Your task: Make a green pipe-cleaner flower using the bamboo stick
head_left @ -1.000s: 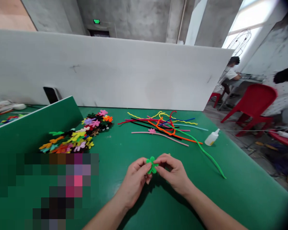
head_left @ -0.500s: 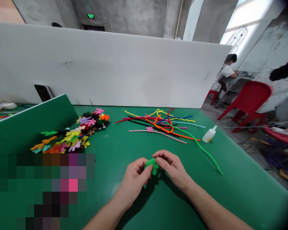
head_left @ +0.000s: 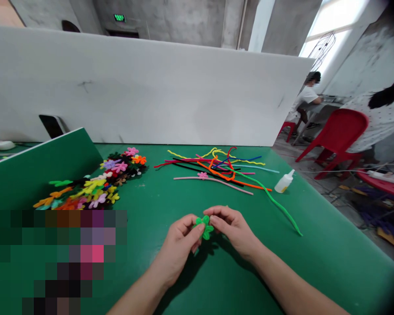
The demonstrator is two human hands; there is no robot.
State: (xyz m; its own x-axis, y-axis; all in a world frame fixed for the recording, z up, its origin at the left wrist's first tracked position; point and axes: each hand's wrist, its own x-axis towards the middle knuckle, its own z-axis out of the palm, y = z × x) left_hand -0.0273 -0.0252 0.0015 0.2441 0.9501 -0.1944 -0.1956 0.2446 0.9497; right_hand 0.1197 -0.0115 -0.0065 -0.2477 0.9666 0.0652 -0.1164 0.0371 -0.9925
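Both my hands meet over the green table [head_left: 315, 262] and pinch a small green pipe-cleaner flower [head_left: 204, 225]. My left hand [head_left: 179, 249] grips its left side with thumb and fingers closed. My right hand [head_left: 233, 229] pinches its right side, fingers curled. The flower hangs just above the table top. Beyond my hands lies a loose bundle of coloured pipe cleaners [head_left: 216, 168], with a long green pipe cleaner [head_left: 276, 205] trailing toward the right edge.
A heap of finished pipe-cleaner flowers [head_left: 95, 183] lies at the left, beside a raised green board [head_left: 42, 170]. A small white glue bottle [head_left: 284, 183] lies near the right edge. A white partition [head_left: 151, 87] backs the table. Red chairs and other people are at the right.
My hands and the green flower have barely shifted, drifting slightly left in view as the camera turned. The flower has turned a little between my fingers.
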